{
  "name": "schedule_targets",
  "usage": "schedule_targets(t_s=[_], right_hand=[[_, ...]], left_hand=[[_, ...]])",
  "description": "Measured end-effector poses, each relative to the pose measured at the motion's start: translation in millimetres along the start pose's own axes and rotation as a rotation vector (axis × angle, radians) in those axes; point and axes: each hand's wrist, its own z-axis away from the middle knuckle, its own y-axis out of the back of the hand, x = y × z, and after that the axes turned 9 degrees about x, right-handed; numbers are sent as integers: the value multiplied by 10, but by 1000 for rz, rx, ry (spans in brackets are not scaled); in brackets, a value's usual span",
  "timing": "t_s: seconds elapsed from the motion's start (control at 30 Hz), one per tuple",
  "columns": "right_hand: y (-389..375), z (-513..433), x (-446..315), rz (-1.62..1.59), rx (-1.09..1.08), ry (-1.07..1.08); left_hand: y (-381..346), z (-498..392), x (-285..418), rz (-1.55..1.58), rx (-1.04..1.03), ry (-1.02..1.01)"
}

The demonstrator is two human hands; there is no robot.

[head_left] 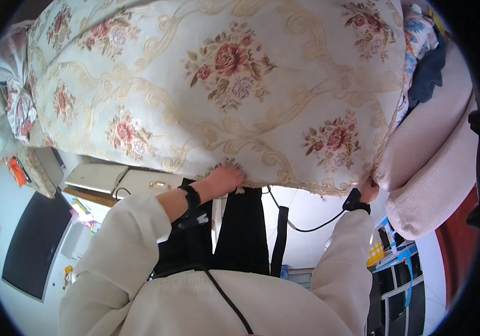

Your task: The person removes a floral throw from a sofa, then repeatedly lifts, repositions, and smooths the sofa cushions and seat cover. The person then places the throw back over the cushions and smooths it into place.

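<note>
A large cream fabric cover (240, 126) with woven roses and scrollwork spreads before me, its front edge finished with a fringed trim (303, 186). My left hand (224, 183) grips that edge near the middle, fingers bent over the cloth. At the right front corner of the cover, my right hand (368, 191) pinches the edge beside the padded sofa arm (425, 185); its fingertips are partly hidden. Both wrists wear black straps. What lies beneath the cover is hidden.
A black cable (315, 229) runs to my right wrist. On the left are a cabinet (97, 176), a wall-mounted television (34, 243) and an orange item (16, 171). A dark cloth (427, 77) lies by the sofa arm. A shelf unit (399, 290) stands at lower right.
</note>
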Motion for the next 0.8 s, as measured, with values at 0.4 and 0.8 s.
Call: schedule_targets(t_s=[0.4,0.8], right_hand=[[404,734,-1580,-605,-86,233],[2106,621,-4829,-1130,-354,657]], left_hand=[[837,243,-90,70,315,229],[2649,1972,-1566,-291,625,683]])
